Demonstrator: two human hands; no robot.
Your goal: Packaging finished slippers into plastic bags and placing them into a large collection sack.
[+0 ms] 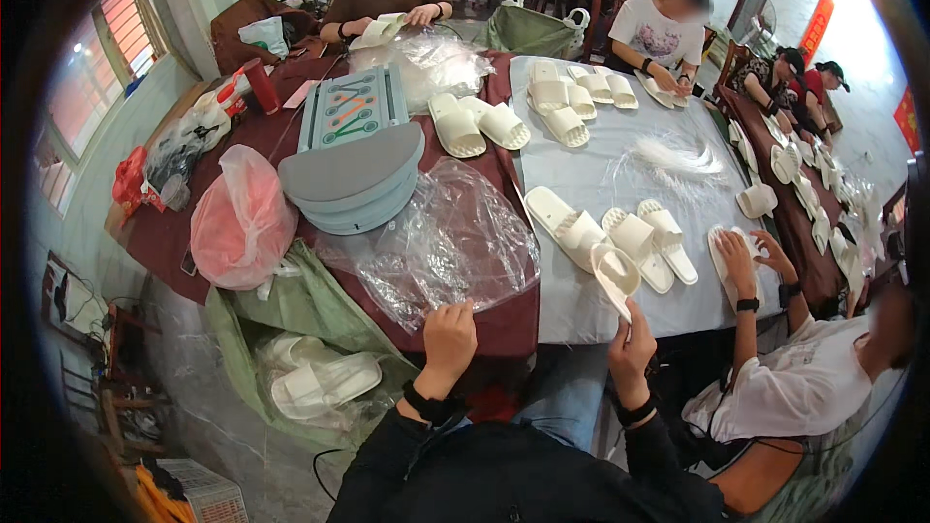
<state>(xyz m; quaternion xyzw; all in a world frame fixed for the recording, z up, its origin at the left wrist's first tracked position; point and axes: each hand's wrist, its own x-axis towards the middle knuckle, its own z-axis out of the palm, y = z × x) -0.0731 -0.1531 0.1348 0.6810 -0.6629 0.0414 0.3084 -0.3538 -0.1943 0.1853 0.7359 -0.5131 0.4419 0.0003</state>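
My left hand (449, 337) is closed at the near edge of a clear plastic bag (450, 242), which lies with others in a crinkled pile on the dark red cloth. Between the fingers of my right hand (632, 347) is the end of a cream slide slipper (616, 283), raised and tilted over the table's near edge. Just beyond it lie a pair of matching slippers (639, 240) and a single slipper (564, 223) on the pale grey cloth.
A grey-blue box-like machine (354, 174) and a pink plastic bag (242, 223) stand on the left. Below, a green sack (262, 320) holds wrapped slippers. White strands (678, 160) lie across the grey cloth. Co-workers handle slippers at the far side and right, one close beside me (790, 378).
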